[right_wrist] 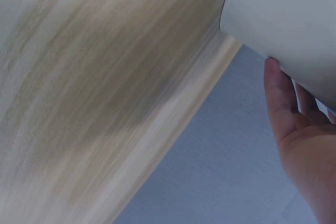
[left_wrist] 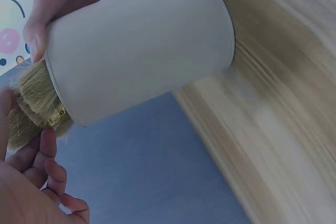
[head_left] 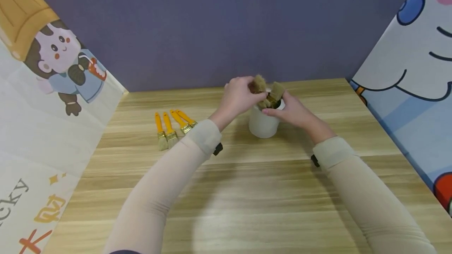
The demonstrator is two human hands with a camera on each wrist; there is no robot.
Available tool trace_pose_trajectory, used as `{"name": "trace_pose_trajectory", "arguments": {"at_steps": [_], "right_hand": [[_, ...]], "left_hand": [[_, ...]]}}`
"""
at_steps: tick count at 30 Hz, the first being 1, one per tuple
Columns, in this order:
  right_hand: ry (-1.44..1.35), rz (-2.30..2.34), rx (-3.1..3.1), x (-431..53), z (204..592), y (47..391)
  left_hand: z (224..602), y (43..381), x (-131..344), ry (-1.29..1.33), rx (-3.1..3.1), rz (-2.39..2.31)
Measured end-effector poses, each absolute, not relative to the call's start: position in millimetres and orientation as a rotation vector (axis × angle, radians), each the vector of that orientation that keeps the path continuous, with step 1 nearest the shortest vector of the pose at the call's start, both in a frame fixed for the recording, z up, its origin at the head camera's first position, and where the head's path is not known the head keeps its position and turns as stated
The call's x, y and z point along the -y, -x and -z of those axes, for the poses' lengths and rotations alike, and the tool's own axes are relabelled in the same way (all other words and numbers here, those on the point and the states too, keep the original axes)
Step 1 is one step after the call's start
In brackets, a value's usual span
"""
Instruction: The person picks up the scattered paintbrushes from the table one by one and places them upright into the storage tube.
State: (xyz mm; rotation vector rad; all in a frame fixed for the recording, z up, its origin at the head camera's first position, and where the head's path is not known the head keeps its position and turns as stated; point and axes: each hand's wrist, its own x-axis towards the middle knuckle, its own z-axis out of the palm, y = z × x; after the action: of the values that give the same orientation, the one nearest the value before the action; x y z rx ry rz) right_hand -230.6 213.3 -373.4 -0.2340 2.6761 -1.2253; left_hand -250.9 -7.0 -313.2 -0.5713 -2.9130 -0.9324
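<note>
Near the back of the table stands a white cylindrical container (head_left: 263,124) with several paintbrushes (head_left: 277,91) in it, their tan bristles sticking up out of the mouth. My left hand (head_left: 239,94) pinches a paintbrush (head_left: 259,84) by its bristle end, right at the container's rim. In the left wrist view the fingers of that hand (left_wrist: 31,195) lie close around the bristles and the brass-coloured ferrule. My right hand (head_left: 296,112) grips the container from the right, thumb at the rim and fingers along its side (right_wrist: 302,111). Inside the container the brush handles are hidden.
Several paintbrushes (head_left: 170,130) with orange handles lie on the wooden table (head_left: 247,207) to the left, bristles toward me, partly behind my left sleeve. A dark purple-blue panel (head_left: 226,26) rises along the table's back edge. Printed cartoon panels (head_left: 56,62) flank both sides.
</note>
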Motion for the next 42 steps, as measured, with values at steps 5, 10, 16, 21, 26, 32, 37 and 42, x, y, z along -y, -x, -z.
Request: {"name": "trace_pose_trajectory", "arguments": {"at_steps": [5,10,16,21,26,32,37,42], "right_hand": [[0.282,1.265,-2.674,-212.5,375.5,232.0],[0.303,1.292,-2.656,-212.7,375.4,231.2],[0.364,1.322,-2.639,-215.3,378.5,230.4],[0.365,1.324,-2.650,-216.7,380.8,231.2],[0.373,1.330,-2.648,-216.3,379.6,231.5],[0.371,1.325,-2.648,-215.0,379.8,231.1],[0.340,1.303,-2.694,-214.1,380.3,232.3],[0.287,1.259,-2.745,-213.6,380.4,233.1]], "left_hand": [[307.9,252.6,6.6,0.553,2.968,0.974],[293.8,255.9,-1.6,0.637,3.049,0.886],[285.8,259.4,-15.0,0.716,3.011,0.886],[286.1,263.8,-25.5,0.770,2.989,0.790],[288.3,266.1,-31.9,0.792,2.990,0.663],[281.0,266.2,-25.9,0.825,2.976,0.647],[260.6,269.2,-0.4,0.767,2.989,0.651],[253.0,279.8,43.7,0.686,3.016,0.664]]}}
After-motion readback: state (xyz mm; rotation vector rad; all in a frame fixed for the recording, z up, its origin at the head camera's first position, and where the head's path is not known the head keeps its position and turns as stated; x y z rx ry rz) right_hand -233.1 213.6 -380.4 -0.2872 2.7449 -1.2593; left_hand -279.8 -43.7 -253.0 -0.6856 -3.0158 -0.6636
